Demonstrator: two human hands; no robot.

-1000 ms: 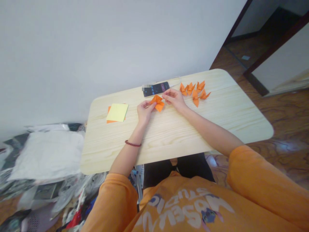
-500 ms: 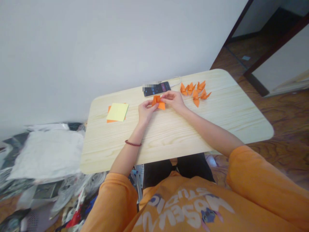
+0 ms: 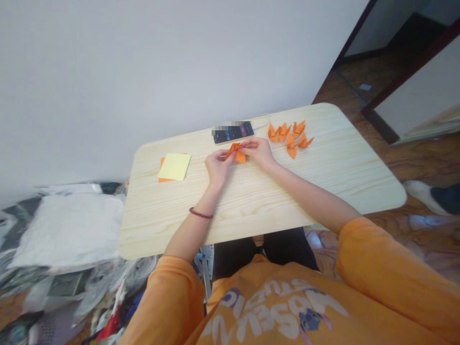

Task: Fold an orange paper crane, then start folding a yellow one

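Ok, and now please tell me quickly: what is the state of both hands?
Left hand: closed, holding the folded orange paper at its left side.
Right hand: closed, holding the same paper at its right side.

The table [image 3: 258, 206] shows smooth, matt wood grain. Matt paper makes the flat sheets [image 3: 175, 166] toward the far-left corner, the creased figures [image 3: 291, 143] toward the far-right one, the folded piece [image 3: 240, 156] between. By the far edge, the phone [image 3: 232, 134] looks smooth, glassy.

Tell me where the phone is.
In the head view, the phone lies near the far edge of the table, by the wall, just beyond the orange paper held by the left hand and right hand.
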